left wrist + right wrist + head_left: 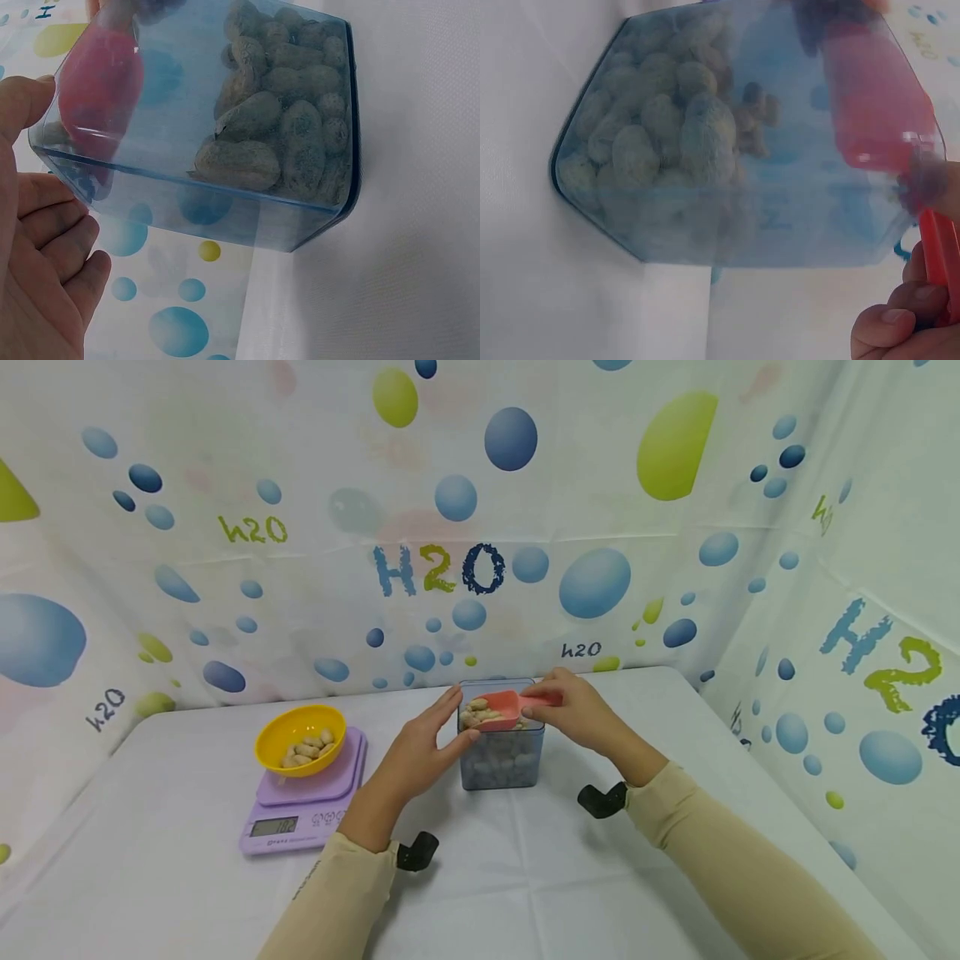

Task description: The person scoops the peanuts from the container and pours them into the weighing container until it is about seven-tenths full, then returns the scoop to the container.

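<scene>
My right hand grips the handle of a pink-red scoop, whose bowl lies at the mouth of a clear bluish plastic container. Peanuts in their shells show in and beside the scoop. More peanuts fill the container's lower part, seen through its wall. Against the container's left side lies my left hand, fingers extended and thumb at the front rim. In the right wrist view, the scoop's red handle runs between my thumb and curled fingers. The scoop bowl shows through the wall in both wrist views.
Left of the container stands a lilac kitchen scale with a lit digital display. A yellow bowl holding several peanuts sits on it. A white cloth covers the table, and a patterned curtain hangs behind.
</scene>
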`<state>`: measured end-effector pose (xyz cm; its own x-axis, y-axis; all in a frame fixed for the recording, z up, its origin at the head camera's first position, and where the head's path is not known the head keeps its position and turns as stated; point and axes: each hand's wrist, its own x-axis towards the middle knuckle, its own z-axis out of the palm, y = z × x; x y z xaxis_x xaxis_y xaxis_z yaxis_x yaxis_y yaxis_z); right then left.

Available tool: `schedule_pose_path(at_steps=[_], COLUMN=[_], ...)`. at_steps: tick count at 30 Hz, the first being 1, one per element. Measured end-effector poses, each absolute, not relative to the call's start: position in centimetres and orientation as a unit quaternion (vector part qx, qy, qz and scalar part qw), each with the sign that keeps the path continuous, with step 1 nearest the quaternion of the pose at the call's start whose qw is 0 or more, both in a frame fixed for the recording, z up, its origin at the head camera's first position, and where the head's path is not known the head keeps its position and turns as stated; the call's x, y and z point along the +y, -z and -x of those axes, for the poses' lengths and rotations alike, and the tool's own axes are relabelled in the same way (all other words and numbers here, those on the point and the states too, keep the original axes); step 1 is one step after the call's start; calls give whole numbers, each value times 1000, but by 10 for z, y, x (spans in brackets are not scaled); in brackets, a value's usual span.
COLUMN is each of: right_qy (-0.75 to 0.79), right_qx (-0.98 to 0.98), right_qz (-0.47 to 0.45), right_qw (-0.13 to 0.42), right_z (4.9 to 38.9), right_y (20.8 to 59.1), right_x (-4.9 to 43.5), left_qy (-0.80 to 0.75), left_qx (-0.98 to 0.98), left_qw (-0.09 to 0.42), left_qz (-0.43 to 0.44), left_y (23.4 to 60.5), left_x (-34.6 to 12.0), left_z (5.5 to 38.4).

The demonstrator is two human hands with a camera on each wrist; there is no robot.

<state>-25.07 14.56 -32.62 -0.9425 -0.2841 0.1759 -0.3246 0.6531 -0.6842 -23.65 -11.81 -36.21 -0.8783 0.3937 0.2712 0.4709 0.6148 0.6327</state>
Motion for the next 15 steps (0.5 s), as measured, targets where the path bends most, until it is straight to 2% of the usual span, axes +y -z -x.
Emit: schedule_pose_path(at_steps=[15], right_qy=[-424], right_qx=[-893], right_qz=[-144], right_qw=[31], right_z=[246], right_y=[326], right_x=[171], left_qy=[370], left_qx=[-895], left_qw=[51], left_qz=[243], left_y=[363], left_x=[-118], left_z=[237])
